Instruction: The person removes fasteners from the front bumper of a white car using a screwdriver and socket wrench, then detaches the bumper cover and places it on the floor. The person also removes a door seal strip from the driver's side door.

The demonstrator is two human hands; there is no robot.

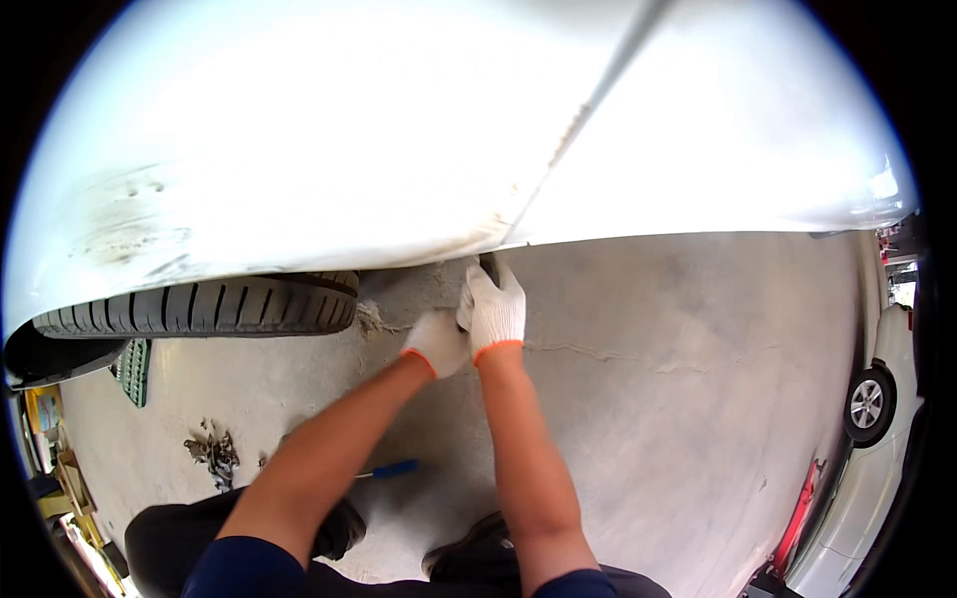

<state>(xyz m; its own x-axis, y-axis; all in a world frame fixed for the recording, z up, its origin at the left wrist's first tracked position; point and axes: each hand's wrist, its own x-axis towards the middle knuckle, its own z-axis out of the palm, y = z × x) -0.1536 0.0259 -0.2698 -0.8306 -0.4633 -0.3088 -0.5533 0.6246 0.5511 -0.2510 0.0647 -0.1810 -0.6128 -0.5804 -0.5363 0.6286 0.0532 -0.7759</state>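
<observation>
Both my hands wear white knit gloves with orange cuffs. My right hand (496, 307) is raised to the bottom edge of a white car body panel (349, 149), just below the seam between two panels. Its fingers are bent round something dark that I cannot make out. My left hand (439, 341) is close against its left side, blurred, with its fingers mostly hidden behind the right hand. Dirt and brownish marks show on the panel along the seam and near the lower edge.
Left of my hands is a black tire (199, 307) under the car. On the floor lie a blue-handled tool (391, 468), a pile of small metal parts (213, 453) and a green tray (134, 373). A red jack-like bar (797, 513) and another car (877, 448) are at the right.
</observation>
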